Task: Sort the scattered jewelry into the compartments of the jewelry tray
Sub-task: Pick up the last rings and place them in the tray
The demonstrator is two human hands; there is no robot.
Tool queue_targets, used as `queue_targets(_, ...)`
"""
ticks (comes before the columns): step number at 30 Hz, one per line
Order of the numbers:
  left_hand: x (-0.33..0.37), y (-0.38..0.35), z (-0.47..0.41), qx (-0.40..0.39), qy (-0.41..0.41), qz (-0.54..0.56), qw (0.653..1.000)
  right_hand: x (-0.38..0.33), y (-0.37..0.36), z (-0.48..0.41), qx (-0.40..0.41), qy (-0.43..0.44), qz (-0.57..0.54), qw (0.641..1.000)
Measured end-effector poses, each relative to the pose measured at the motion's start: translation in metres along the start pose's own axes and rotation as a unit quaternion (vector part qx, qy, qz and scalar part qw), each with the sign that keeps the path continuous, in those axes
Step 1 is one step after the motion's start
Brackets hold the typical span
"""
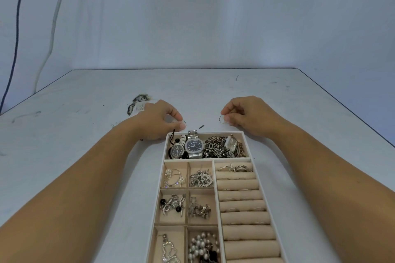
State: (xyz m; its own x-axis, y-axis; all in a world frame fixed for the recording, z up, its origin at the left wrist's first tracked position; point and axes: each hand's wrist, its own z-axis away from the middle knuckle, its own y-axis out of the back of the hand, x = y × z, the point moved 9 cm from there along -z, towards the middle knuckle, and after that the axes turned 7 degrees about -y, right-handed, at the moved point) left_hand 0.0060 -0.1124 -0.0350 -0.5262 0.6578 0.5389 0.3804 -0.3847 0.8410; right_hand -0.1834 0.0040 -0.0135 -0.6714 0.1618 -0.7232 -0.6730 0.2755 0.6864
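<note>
- Two hands beyond the far end of the tray, well apart: left hand [161, 118] pinching one thin hoop [184, 123] at thumb and forefinger, right hand [245, 116] pinching a second hoop [221, 119] likewise.
- One jewelry tray [165, 147] on the tabletop [85, 134], between the forearms: one wide far compartment, six small ones, one ring-roll section.
- Two watches in the wide compartment, small watch [177, 151] beside large watch [193, 147], next to tangled chain bracelets [219, 148].
- One heap of loose jewelry [139, 101] beyond the left hand.
- White, scuffed tabletop; pale cloth backdrop [213, 17]; two cables at left, dark cable [16, 28] and white cable [56, 17].
</note>
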Motion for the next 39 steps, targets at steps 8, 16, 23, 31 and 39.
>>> queue_targets(8, 0.023, 0.012, 0.003, 0.072, -0.070, 0.038, 0.994, -0.008, 0.000, 0.007, 0.021, 0.027, 0.069, 0.997)
queue_targets(16, 0.026, 0.003, -0.001, 0.018, -0.099, -0.011, 0.995, -0.005, 0.001, 0.009, 0.026, 0.017, 0.063, 0.998)
queue_targets(23, 0.020, 0.003, -0.006, 0.023, -0.061, -0.065, 0.996, -0.005, 0.000, 0.009, 0.025, 0.016, 0.061, 0.998)
queue_targets(31, 0.011, -0.004, -0.005, -0.024, -0.037, -0.043, 0.998, -0.005, 0.000, 0.009, 0.028, 0.017, 0.061, 0.998)
queue_targets(39, 0.018, 0.041, 0.006, 0.185, -0.063, 0.079, 0.978, -0.007, 0.002, 0.010, 0.041, 0.029, 0.067, 0.996)
